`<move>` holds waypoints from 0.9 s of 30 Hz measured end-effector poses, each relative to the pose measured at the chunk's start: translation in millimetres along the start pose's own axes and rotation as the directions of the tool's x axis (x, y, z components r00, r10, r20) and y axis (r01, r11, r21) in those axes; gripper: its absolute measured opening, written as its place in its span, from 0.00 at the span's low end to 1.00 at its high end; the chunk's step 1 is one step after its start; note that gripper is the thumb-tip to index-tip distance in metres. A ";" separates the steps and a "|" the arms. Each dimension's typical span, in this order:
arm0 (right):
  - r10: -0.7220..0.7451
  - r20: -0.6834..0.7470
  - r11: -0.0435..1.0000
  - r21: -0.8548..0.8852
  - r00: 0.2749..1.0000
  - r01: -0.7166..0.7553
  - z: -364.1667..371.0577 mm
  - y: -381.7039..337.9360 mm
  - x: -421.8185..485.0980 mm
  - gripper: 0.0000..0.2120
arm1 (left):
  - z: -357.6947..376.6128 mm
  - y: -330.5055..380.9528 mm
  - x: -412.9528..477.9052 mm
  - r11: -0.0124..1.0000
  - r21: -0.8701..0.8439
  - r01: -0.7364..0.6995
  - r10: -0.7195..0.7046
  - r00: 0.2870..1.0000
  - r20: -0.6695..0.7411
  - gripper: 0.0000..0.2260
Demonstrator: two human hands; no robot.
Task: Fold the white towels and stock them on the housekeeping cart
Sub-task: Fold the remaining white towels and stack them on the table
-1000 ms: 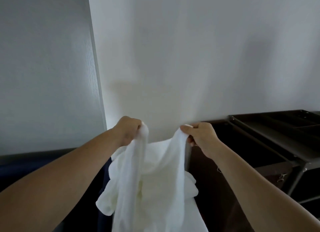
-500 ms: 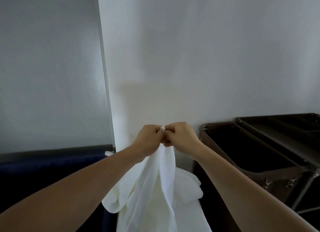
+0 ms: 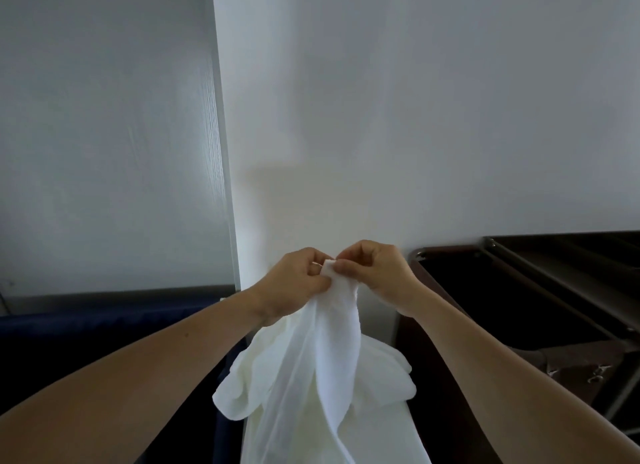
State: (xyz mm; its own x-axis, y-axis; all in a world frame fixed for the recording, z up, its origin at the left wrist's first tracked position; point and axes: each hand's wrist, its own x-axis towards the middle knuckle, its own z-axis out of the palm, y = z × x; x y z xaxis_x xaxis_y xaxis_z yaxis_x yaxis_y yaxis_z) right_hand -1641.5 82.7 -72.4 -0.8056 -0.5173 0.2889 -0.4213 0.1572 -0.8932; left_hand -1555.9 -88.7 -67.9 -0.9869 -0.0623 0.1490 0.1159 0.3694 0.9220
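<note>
White towel [image 3: 332, 332] hangs in the air in front of the person, gathered at its top and pinched by both hands. It is left of the housekeeping cart [image 3: 540, 280] and apart from it. The left hand [image 3: 294, 283] and the right hand [image 3: 377, 273] meet knuckle to knuckle, each with curled fingers and thumb pinching the same small bunch of the upper edge (a corner tip shows between them). Below the grip the cloth falls in long vertical folds and runs past the bottom edge of the view. More white cloth [image 3: 384, 377] bulges behind the hanging folds; whether it belongs to the same towel cannot be told.

The cart stands at the right, against the white wall [image 3: 415, 117]. Its dark bag [image 3: 575, 358] is open at the top, with the rounded left corner of its rim nearest the right wrist. A flat rail runs along the bag's right edge. Both forearms extend from the lower corners of the view and converge at the grip. Open space lies above the hands and between the right forearm and the bag's rim. A grey panel [image 3: 104, 134] fills the left side, with its vertical edge just left of the hands. A dark blue surface [image 3: 104, 328] lies below the panel.
</note>
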 end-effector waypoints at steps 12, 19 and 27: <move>-0.071 0.194 0.992 0.117 0.978 0.048 15.5 -30.9 18.8 0.17 | -67.1 59.1 18.9 0.962 0.192 -0.191 0.213 0.972 -0.096 0.09; -0.162 0.260 0.981 0.144 0.952 0.128 7.9 -93.0 35.8 0.16 | -110.5 116.2 17.5 0.901 -0.239 -0.362 0.295 0.916 -0.272 0.16; -0.146 0.392 0.946 0.323 0.908 0.012 7.8 -112.6 29.0 0.21 | -125.6 122.5 5.4 0.846 -0.427 -0.319 0.322 0.944 -0.067 0.13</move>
State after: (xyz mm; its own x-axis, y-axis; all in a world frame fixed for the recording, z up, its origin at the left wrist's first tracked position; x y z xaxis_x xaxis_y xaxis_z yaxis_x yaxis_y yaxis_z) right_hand -1614.2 43.4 33.8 -0.5067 -0.8228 0.2574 -0.2739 -0.1295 -0.9530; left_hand -1532.9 -160.3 90.7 -0.8869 -0.0015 0.4619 0.4610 -0.0630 0.8851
